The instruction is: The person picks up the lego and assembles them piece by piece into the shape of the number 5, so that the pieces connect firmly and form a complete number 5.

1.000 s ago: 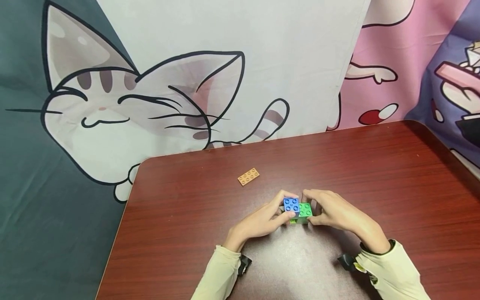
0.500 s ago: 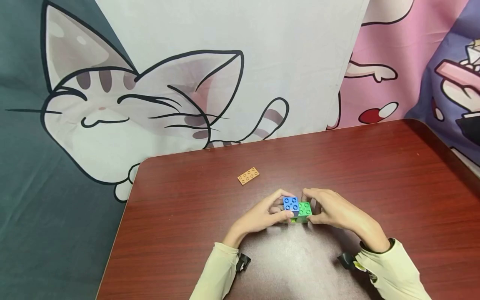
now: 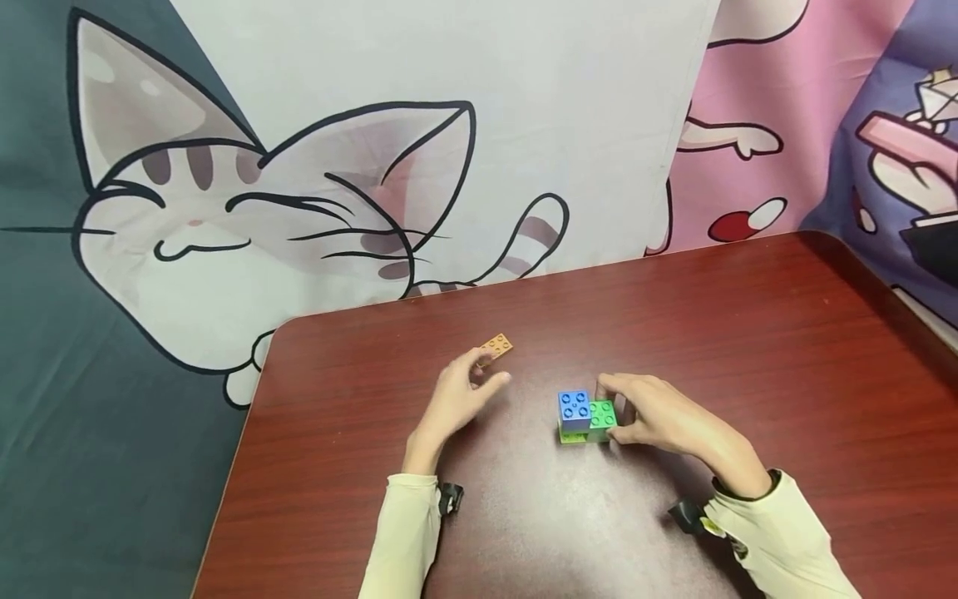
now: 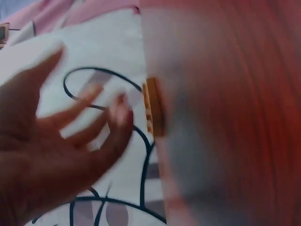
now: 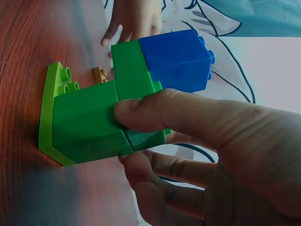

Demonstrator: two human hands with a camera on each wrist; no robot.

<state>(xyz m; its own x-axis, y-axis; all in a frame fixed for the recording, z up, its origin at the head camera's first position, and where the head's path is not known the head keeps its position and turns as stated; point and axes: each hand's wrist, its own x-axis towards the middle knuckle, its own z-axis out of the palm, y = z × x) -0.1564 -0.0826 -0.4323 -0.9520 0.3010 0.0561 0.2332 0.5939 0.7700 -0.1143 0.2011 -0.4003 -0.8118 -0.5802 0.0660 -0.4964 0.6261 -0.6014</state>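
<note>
My right hand (image 3: 666, 413) pinches a stack of toy building bricks between thumb and fingers. The thumb lies on the upper green brick (image 5: 129, 61), which sits on another green brick (image 5: 87, 125). A light green plate (image 5: 47, 117) forms the base, on the table. On the upper green brick's left side, a blue brick (image 3: 575, 413) stands raised and overhangs the plate. Farther left, my left hand (image 3: 451, 399) hovers by an orange studded plate (image 3: 500, 343), fingers spread and holding nothing. In the left wrist view the orange plate (image 4: 155, 108) lies just beyond the blurred fingertips.
All this is on a dark red wooden table (image 3: 337, 466). Behind its far edge hangs a white cloth (image 3: 584, 100) printed with a cartoon cat, with a pink printed cloth (image 3: 793, 150) at the right. A small black device is on each wrist.
My left hand has let go of the blue brick and moved left and away toward the orange plate, partly covering it. The right hand stays at the stack; the head view has shifted slightly.
</note>
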